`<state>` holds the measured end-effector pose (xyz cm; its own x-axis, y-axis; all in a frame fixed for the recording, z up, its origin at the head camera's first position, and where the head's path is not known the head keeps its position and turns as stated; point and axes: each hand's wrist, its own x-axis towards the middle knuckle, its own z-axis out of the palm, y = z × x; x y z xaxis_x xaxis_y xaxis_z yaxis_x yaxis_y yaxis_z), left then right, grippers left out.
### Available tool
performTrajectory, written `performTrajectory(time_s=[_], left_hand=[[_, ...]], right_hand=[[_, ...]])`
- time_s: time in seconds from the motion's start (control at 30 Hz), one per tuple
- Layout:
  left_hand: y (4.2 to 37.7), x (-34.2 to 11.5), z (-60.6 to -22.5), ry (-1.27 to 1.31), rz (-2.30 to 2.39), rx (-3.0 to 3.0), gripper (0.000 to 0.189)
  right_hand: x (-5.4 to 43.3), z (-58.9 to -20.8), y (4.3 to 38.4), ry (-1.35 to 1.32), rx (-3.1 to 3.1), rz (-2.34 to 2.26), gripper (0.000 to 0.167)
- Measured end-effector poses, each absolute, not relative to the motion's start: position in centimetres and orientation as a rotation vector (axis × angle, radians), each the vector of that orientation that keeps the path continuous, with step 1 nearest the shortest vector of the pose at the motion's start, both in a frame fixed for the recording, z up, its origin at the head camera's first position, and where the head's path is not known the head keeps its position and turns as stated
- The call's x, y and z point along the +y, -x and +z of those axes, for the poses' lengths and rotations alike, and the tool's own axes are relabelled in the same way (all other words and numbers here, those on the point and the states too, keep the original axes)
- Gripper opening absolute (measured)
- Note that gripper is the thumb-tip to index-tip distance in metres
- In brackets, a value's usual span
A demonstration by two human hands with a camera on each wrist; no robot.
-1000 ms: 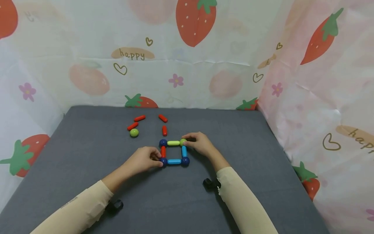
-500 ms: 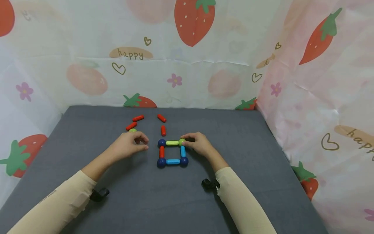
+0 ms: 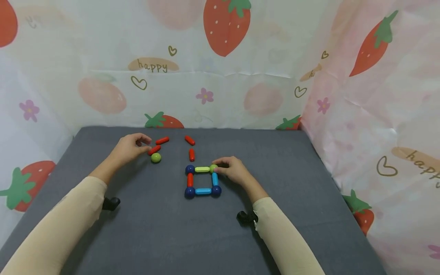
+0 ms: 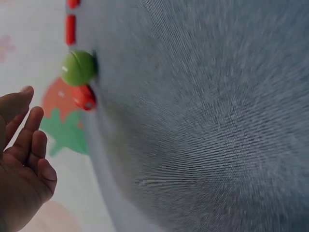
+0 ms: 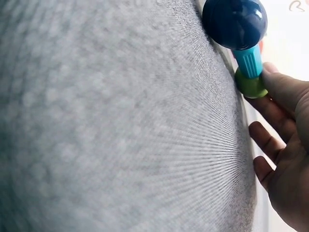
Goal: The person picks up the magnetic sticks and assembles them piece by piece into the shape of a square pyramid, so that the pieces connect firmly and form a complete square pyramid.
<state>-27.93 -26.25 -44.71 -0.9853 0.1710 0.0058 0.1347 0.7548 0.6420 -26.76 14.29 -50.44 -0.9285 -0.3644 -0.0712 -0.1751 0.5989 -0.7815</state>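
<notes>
In the head view my left hand (image 3: pixel 128 148) hovers at the left of a red rod (image 3: pixel 154 150), beside a loose green ball (image 3: pixel 156 157). The left wrist view shows its fingers relaxed and apart from that green ball (image 4: pixel 78 68). My right hand (image 3: pixel 233 170) pinches the green corner ball (image 3: pixel 213 168) of a square made of rods and balls. Dark blue balls (image 3: pixel 215 190) form the other corners. The sides are a yellow-green rod (image 3: pixel 202 169), a red rod (image 3: pixel 190 180) and two light blue rods (image 3: pixel 203 191). In the right wrist view, thumb and finger touch the green ball (image 5: pixel 251 84).
More red rods lie farther back on the grey cloth: one (image 3: pixel 162 140) near the left hand, another (image 3: pixel 190 140) toward the middle, and one (image 3: pixel 191 155) just behind the square. A strawberry-print curtain (image 3: pixel 220 88) borders the grey table (image 3: pixel 275 152).
My left hand has let go of the square's front left corner ball and moved left and back to the loose red rods. The right hand stays at the green corner ball.
</notes>
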Motion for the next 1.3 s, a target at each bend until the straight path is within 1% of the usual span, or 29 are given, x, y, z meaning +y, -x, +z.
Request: performTrajectory(time_s=[0.17,0.43,0.67,0.83,1.07,1.3], left_hand=[[29.7,-26.7,-46.3,-0.207,1.065,2.870,0.044],[31.1,-27.0,-48.5,-0.187,1.047,2.812,0.048],[31.8,-27.0,-49.5,-0.193,1.001,2.804,0.040],[31.9,-27.0,-49.6,-0.195,0.979,2.805,0.037],[31.8,-27.4,-48.8,-0.216,0.936,2.833,0.037],[30.8,-28.0,-47.0,-0.123,1.059,2.857,0.039]], right_hand=[[14.3,-50.4,26.7,0.440,2.606,-1.236,0.030],[14.2,-50.3,26.6,0.454,2.601,-1.229,0.031],[14.2,-50.2,26.7,0.461,2.608,-1.217,0.031],[14.3,-50.2,26.8,0.451,2.608,-1.218,0.031],[14.3,-50.2,26.8,0.432,2.610,-1.222,0.030],[14.2,-50.1,26.7,0.435,2.609,-1.219,0.030]])
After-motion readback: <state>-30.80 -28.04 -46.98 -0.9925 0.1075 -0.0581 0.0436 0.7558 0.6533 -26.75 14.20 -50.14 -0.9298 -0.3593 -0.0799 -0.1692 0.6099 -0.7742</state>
